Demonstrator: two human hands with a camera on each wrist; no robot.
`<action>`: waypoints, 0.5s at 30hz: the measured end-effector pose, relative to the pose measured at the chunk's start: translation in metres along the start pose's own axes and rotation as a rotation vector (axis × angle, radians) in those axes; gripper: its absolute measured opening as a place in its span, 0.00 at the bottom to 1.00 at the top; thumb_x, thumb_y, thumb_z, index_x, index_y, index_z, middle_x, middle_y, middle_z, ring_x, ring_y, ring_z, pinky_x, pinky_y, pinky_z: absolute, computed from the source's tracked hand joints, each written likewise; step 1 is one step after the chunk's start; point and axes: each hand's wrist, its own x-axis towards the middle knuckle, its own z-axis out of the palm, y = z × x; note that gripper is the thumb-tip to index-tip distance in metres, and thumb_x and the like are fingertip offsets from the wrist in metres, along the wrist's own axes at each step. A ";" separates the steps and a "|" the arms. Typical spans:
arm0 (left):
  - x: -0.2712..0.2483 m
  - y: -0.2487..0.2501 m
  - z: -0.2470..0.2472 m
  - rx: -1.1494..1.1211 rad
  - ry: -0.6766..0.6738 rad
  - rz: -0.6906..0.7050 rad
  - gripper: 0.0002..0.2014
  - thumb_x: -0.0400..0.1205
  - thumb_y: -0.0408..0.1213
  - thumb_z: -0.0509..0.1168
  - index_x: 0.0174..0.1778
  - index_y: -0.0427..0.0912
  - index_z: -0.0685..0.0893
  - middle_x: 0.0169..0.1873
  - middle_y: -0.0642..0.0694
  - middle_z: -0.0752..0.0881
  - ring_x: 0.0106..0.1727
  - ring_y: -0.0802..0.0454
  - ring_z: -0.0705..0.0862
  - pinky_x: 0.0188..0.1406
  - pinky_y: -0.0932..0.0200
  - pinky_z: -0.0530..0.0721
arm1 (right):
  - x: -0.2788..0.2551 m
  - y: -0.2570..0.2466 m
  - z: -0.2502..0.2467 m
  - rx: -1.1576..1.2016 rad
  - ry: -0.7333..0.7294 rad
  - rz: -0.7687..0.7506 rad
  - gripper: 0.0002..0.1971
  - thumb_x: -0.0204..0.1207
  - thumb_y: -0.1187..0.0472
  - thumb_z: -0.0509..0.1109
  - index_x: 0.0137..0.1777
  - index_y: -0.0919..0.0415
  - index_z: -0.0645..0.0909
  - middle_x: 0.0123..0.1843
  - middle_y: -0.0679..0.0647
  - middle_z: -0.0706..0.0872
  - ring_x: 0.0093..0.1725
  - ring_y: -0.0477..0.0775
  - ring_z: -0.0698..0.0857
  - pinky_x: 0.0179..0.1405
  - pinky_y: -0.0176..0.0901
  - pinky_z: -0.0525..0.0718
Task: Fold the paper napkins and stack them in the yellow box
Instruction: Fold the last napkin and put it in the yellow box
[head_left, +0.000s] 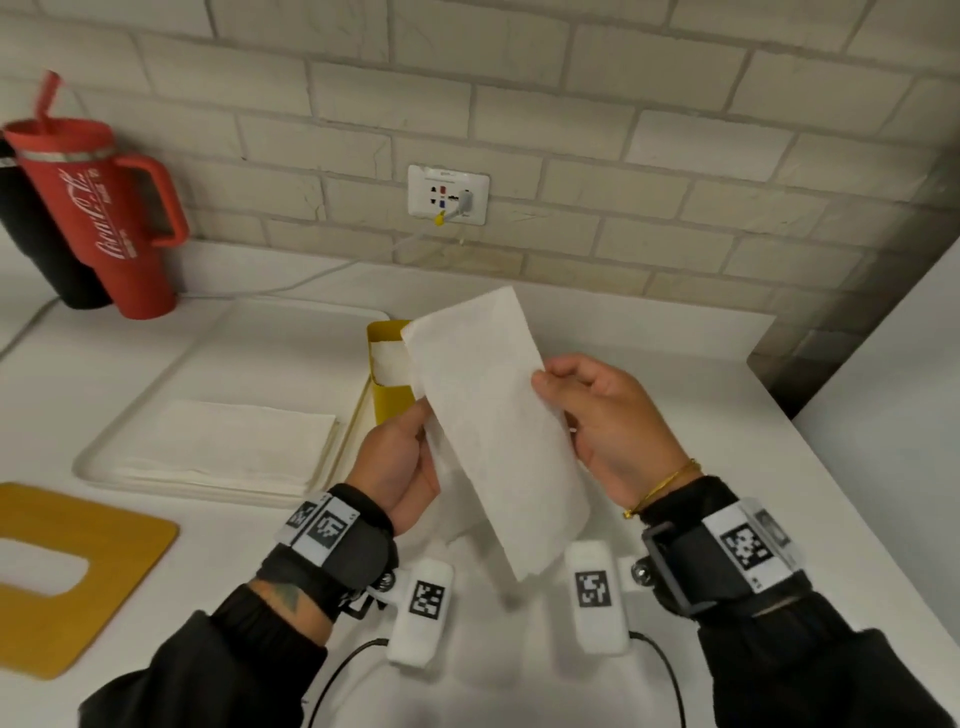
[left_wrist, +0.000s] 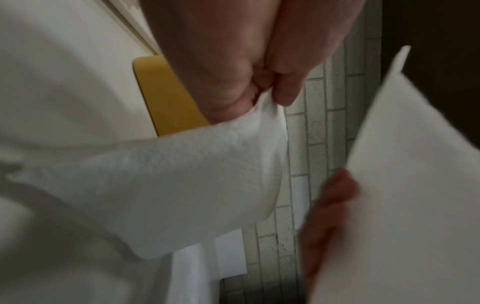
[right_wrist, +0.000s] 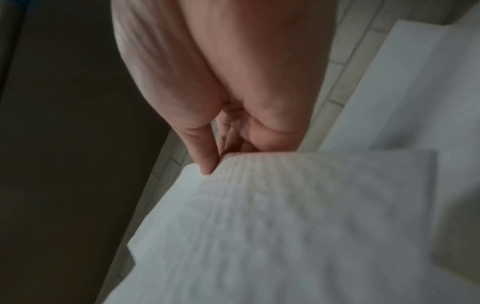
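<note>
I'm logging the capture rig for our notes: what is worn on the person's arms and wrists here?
Both arms wear dark sleeves. Each wrist carries a black strap with white tags printed in black square codes, and a white block with another code, trailing a black cable. A thin gold bracelet sits above the right strap. A dark tattoo shows by the left cuff.

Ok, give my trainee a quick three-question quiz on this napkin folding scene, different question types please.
1. True or false: the yellow box already holds a napkin.
2. The held napkin is gripped by: A) left hand only, B) right hand only, C) both.
3. Fill in: the unfolded napkin stack lies on a white ____.

Key: 1 true; 2 C; 3 tray.
</note>
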 end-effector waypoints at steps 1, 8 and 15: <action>0.000 0.000 0.000 -0.008 0.002 -0.008 0.19 0.92 0.41 0.58 0.72 0.34 0.83 0.64 0.35 0.89 0.58 0.42 0.91 0.50 0.51 0.92 | 0.001 0.010 0.003 -0.006 0.021 0.037 0.03 0.83 0.64 0.71 0.48 0.58 0.86 0.40 0.50 0.91 0.38 0.47 0.88 0.38 0.39 0.84; 0.000 0.003 -0.002 -0.044 -0.086 -0.030 0.29 0.91 0.59 0.50 0.74 0.41 0.82 0.65 0.39 0.89 0.66 0.43 0.89 0.62 0.46 0.85 | 0.007 0.051 0.003 -0.065 0.138 0.156 0.04 0.83 0.62 0.72 0.52 0.59 0.88 0.49 0.57 0.93 0.49 0.56 0.91 0.54 0.52 0.89; 0.012 -0.011 -0.005 0.081 -0.148 -0.020 0.19 0.88 0.35 0.61 0.74 0.33 0.81 0.68 0.34 0.87 0.68 0.39 0.87 0.68 0.43 0.85 | 0.012 0.064 -0.003 -0.132 0.127 0.164 0.06 0.81 0.55 0.74 0.48 0.58 0.89 0.47 0.59 0.93 0.44 0.54 0.89 0.52 0.54 0.89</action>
